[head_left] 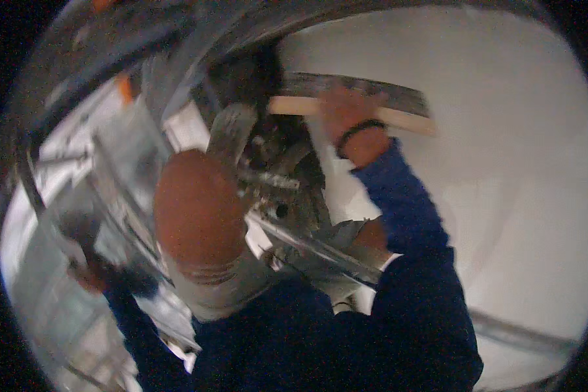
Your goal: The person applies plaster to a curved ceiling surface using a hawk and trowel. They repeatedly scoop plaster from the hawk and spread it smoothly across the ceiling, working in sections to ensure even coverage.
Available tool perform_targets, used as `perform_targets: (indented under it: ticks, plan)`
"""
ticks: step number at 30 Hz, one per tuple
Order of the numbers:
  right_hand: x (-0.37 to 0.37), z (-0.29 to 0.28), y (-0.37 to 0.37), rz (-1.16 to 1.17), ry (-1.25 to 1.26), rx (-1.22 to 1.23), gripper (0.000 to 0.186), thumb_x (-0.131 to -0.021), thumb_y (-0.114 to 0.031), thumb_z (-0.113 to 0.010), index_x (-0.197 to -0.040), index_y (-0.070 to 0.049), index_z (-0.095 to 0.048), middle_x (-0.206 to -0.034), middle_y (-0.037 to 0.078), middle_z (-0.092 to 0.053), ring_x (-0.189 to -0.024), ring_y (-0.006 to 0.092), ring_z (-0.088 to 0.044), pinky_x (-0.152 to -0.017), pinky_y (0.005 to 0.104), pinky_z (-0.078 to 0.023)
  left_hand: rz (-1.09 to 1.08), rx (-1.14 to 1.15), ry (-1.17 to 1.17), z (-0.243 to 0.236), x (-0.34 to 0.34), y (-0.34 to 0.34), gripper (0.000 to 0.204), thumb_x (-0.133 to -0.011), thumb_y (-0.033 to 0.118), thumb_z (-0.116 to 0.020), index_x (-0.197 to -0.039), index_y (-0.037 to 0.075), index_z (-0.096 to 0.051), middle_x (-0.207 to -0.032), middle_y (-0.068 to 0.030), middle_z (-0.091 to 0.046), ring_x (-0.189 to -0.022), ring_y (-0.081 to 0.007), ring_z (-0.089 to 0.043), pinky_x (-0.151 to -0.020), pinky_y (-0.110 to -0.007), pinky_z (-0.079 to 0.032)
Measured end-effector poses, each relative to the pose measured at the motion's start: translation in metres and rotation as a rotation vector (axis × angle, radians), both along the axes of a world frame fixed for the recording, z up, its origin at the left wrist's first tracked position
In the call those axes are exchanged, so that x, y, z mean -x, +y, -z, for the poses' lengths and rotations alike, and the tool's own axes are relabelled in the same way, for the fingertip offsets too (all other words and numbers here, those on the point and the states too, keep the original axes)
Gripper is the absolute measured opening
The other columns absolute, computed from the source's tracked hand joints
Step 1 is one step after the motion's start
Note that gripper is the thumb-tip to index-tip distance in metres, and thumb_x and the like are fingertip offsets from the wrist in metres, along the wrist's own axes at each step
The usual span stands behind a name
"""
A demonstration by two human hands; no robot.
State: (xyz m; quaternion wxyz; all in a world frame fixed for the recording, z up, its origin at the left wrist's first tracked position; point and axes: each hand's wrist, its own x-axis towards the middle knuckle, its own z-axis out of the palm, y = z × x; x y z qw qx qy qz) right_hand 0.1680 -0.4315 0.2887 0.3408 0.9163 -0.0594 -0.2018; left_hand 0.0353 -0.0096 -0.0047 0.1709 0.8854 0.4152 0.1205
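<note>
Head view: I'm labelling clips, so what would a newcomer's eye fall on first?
Probably a co-worker's head, seen from behind, left of centre above dark blue clothing. Next, their blurred right hand at a dark, pale-edged strip, upper centre. A large pale surface fills much of the right side.

On my feed I count one co-worker (294, 340) in a dark blue long-sleeved top, two bare hands (350, 108) of theirs, one thin black wristband (359, 129), one long pale-edged dark grey bar (403, 99), one broad white surface (522, 183).
</note>
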Motion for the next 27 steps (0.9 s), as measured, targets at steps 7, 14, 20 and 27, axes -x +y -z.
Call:
perform_targets:
  ticks: [7, 14, 20, 27]
  plan:
    - [0.021, -0.017, 0.027, 0.009, -0.296, -1.063, 0.037, -0.064, -0.011, -0.054, -0.099, -0.002, -0.048, -0.083, 0.018, -0.054, -0.08, 0.0323, -0.051, -0.069, 0.0391, -0.041, -0.166, -0.292, 0.133, -0.049, 0.015, -0.047, 0.04, -0.069, 0.04, -0.054, -0.095, 0.01, -0.049, -0.083, -0.0087, -0.058, -0.073, -0.0273, -0.058, -0.059, -0.039, -0.045]
    - [0.108, -0.031, 0.009, -0.085, -0.392, -1.181, 0.051, -0.065, -0.01, -0.05, -0.114, -0.003, -0.038, -0.081, 0.019, -0.056, -0.072, 0.0335, -0.055, -0.065, 0.0429, -0.044, -0.001, -0.147, 0.17, -0.012, 0.01, 0.013, 0.041, -0.075, 0.027, -0.049, -0.108, 0.004, -0.04, -0.089, -0.015, -0.054, -0.078, -0.0295, -0.055, -0.064, -0.035, -0.046]
    - [0.168, -0.093, 0.026, -0.129, -0.465, -1.557, 0.046, -0.07, -0.017, -0.053, -0.112, -0.005, -0.041, -0.094, 0.019, -0.054, -0.082, 0.0335, -0.054, -0.075, 0.0393, -0.042, 0.002, -0.295, -0.177, 0.067, -0.002, 0.07, 0.039, -0.079, 0.027, -0.045, -0.109, 0.003, -0.045, -0.094, -0.0165, -0.055, -0.084, -0.0312, -0.054, -0.071, -0.038, -0.044]
    - [0.228, -0.115, 0.015, -0.262, -0.064, -1.883, 0.034, -0.075, -0.019, -0.049, -0.101, 0.002, -0.048, -0.093, 0.02, -0.052, -0.082, 0.0322, -0.052, -0.072, 0.0369, -0.041, 0.388, -0.285, -0.189, 0.01, -0.038, -0.04, 0.038, -0.079, 0.028, -0.046, -0.108, 0.003, -0.046, -0.094, -0.0165, -0.055, -0.084, -0.0309, -0.054, -0.071, -0.038, -0.044]
